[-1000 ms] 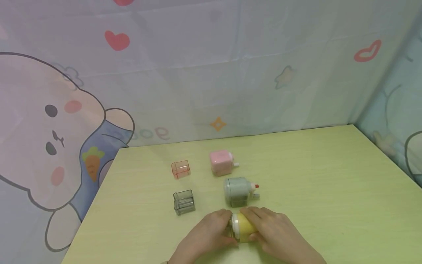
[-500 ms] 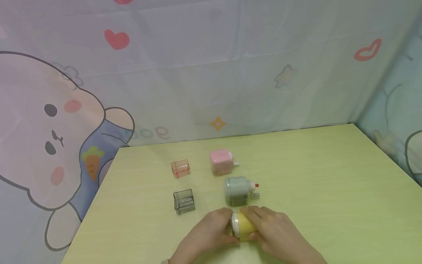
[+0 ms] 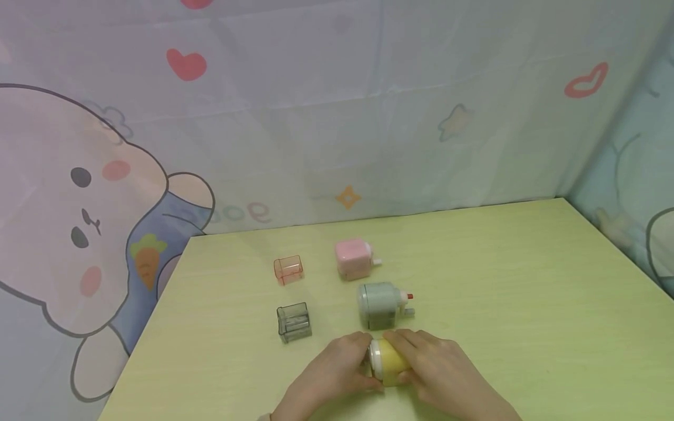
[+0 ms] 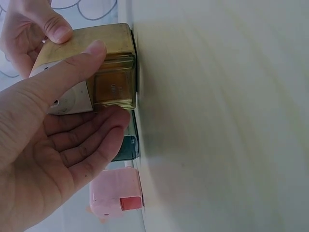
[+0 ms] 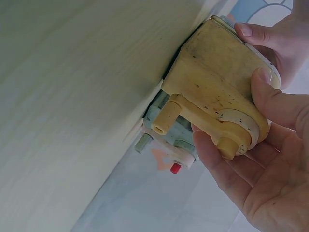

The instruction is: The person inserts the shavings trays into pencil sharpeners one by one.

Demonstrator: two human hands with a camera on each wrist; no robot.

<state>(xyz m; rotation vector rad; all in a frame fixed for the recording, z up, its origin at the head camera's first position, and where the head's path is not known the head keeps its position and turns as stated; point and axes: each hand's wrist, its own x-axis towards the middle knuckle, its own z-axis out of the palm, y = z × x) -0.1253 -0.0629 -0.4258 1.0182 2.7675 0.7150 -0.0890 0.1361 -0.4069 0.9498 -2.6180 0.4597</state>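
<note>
A yellow crank pencil sharpener [image 3: 391, 363] with a white rim stands near the table's front, held from both sides. My left hand [image 3: 337, 367] grips its left end, thumb along the side by the see-through shavings drawer [image 4: 113, 87], fingers curled at the opposite side. My right hand [image 3: 441, 368] holds the yellow body at the crank end, thumb on one side and fingers on the other. In the right wrist view the crank handle [image 5: 198, 116] sticks out towards the camera. The drawer sits in the body in the left wrist view; the hands mostly hide it from the head.
Just behind stands a grey-green crank sharpener [image 3: 379, 307] with a red tip, and farther back a pink one [image 3: 354, 258]. To their left lie a clear grey drawer [image 3: 295, 323] and a clear pink drawer [image 3: 288, 270]. A printed cloth [image 3: 316, 117] hangs behind the table.
A second ago a bit of the clear drawer showed left of the white rim; now it hardly shows. My left thumb has shifted slightly right. Otherwise both hands keep their places.
</note>
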